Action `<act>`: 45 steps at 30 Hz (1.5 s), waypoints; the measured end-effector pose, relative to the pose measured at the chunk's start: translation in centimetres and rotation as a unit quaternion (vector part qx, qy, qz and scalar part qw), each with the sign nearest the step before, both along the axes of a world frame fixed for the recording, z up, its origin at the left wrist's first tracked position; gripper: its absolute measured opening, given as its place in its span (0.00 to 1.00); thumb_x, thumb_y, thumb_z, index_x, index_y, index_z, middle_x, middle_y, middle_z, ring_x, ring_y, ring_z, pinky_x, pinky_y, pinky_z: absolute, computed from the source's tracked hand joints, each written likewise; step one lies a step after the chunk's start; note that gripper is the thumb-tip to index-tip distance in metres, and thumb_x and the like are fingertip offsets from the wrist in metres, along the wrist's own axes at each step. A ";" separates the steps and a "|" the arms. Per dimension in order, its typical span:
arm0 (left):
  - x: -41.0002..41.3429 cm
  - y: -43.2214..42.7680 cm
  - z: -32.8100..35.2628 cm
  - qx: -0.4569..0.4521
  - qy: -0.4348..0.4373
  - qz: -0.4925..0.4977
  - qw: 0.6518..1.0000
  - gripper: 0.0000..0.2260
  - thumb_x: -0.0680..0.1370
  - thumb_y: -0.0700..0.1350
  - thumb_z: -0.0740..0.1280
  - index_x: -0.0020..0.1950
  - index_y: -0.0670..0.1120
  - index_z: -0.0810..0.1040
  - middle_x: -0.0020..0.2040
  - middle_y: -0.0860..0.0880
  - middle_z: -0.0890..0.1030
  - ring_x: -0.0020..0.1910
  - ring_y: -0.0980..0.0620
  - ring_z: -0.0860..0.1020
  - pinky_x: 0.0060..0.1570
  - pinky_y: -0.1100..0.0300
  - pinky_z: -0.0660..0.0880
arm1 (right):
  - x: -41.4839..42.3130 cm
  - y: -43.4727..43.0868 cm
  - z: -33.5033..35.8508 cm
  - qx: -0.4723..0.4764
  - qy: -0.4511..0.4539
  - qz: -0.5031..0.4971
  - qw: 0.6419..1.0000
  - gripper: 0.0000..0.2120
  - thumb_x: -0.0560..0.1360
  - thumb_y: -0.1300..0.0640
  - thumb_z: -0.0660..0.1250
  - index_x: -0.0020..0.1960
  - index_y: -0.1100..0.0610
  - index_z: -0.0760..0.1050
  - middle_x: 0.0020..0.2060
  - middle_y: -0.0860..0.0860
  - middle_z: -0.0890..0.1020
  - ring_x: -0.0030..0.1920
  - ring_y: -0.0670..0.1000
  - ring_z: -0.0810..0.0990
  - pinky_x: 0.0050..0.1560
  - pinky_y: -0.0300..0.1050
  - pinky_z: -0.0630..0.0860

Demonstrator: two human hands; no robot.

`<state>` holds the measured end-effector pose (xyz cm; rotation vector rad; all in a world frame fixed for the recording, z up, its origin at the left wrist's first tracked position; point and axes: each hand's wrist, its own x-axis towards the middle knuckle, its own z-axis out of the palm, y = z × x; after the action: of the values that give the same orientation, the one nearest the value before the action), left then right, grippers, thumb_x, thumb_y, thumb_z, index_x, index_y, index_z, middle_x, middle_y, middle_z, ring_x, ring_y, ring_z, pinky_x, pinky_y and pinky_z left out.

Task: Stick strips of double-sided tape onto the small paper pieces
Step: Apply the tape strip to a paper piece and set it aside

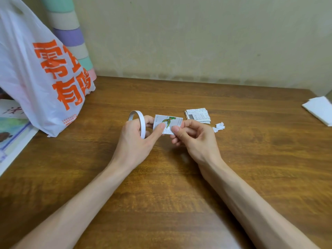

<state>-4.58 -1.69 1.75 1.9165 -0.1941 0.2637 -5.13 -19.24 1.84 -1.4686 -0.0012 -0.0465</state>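
Now: mid-application, judging by the pose. One paper piece is held up between both hands, just above the table, centre of view.
Left hand: fingers curled round the tape roll, a thin white ring standing on edge. Thumb stretched right, tip pressing the left part of the paper piece.
Right hand: thumb and forefinger pinch the near right corner of the paper piece. Other fingers are curled under it.
Paper piece: printed face with a green figure toward the camera. Long axis runs left-right, spanning the gap between the two thumbs.
Tape: can't tell if a strip already runs from the roll onto the paper; it's too small and the left thumb covers that spot.
Key relation: roll sits just left of the paper piece, so tape would pull off rightward along the long axis. Left hand feeds. Right hand anchors and is the one nearer the stack.
Stack: more small paper pieces on the table, just beyond the right hand and apart from it.
Scraps: small white bits right of the stack, probably liner or offcuts.
Rest: plastic bag with orange print at far left, white sheets at the right edge.
Next (guess): keep the right pinch firm, draw the roll along, press down, tear.
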 end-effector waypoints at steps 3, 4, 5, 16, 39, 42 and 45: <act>0.2 0.2 -0.1 -0.022 0.009 0.008 1.000 0.07 0.81 0.46 0.73 0.53 0.44 0.86 0.45 0.53 0.88 0.32 0.62 0.82 0.32 0.71 0.72 | -0.1 0.1 0.1 0.001 -0.008 -0.008 1.000 0.08 0.77 0.60 0.76 0.51 0.61 0.78 0.36 0.56 0.85 0.34 0.51 0.81 0.41 0.41 0.80; 0.2 0.2 -0.1 -0.033 0.015 0.010 0.999 0.07 0.81 0.46 0.73 0.54 0.44 0.86 0.46 0.53 0.89 0.33 0.61 0.82 0.32 0.71 0.72 | -0.1 0.1 0.1 0.003 -0.008 -0.012 1.000 0.10 0.77 0.59 0.76 0.54 0.61 0.79 0.37 0.56 0.86 0.35 0.51 0.82 0.42 0.41 0.80; 0.3 0.3 -0.1 -0.041 0.018 0.012 0.999 0.07 0.81 0.46 0.73 0.55 0.44 0.86 0.47 0.53 0.89 0.35 0.61 0.83 0.33 0.71 0.73 | 0.0 0.1 0.1 0.007 -0.005 -0.017 1.000 0.11 0.77 0.59 0.77 0.55 0.61 0.80 0.37 0.56 0.86 0.35 0.51 0.83 0.42 0.41 0.81; 0.4 0.3 -0.3 -0.057 0.027 -0.001 0.998 0.06 0.81 0.47 0.73 0.54 0.45 0.87 0.45 0.53 0.89 0.41 0.59 0.85 0.36 0.69 0.75 | -0.1 -0.2 0.1 0.019 0.002 0.000 1.000 0.13 0.77 0.58 0.77 0.58 0.61 0.79 0.39 0.57 0.85 0.37 0.52 0.83 0.43 0.43 0.80; -0.2 0.2 0.0 0.019 0.060 -0.093 0.994 0.06 0.84 0.48 0.68 0.51 0.53 0.85 0.25 0.60 0.73 0.24 0.60 0.69 0.28 0.69 0.65 | 0.0 -0.6 0.1 -0.088 -0.007 0.036 0.995 0.07 0.79 0.55 0.74 0.53 0.58 0.87 0.48 0.49 0.89 0.51 0.49 0.88 0.54 0.44 0.82; -0.3 -0.2 0.3 0.027 0.047 -0.083 0.995 0.10 0.85 0.46 0.67 0.44 0.57 0.80 0.24 0.62 0.73 0.24 0.61 0.71 0.28 0.71 0.65 | 0.2 -0.8 0.2 -0.086 -0.010 0.024 0.996 0.08 0.79 0.54 0.75 0.52 0.58 0.86 0.43 0.48 0.89 0.41 0.45 0.86 0.46 0.39 0.79; 0.0 0.0 0.1 0.029 0.042 -0.065 0.997 0.10 0.84 0.47 0.68 0.44 0.55 0.81 0.25 0.63 0.74 0.25 0.61 0.71 0.29 0.68 0.67 | 0.5 -0.9 0.1 -0.101 0.012 0.008 0.995 0.13 0.76 0.53 0.77 0.50 0.63 0.81 0.33 0.51 0.86 0.31 0.45 0.80 0.38 0.36 0.76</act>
<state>-4.60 -1.65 1.81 1.9589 -0.2706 0.0908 -4.63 -20.13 1.94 -1.6715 0.0016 -0.0169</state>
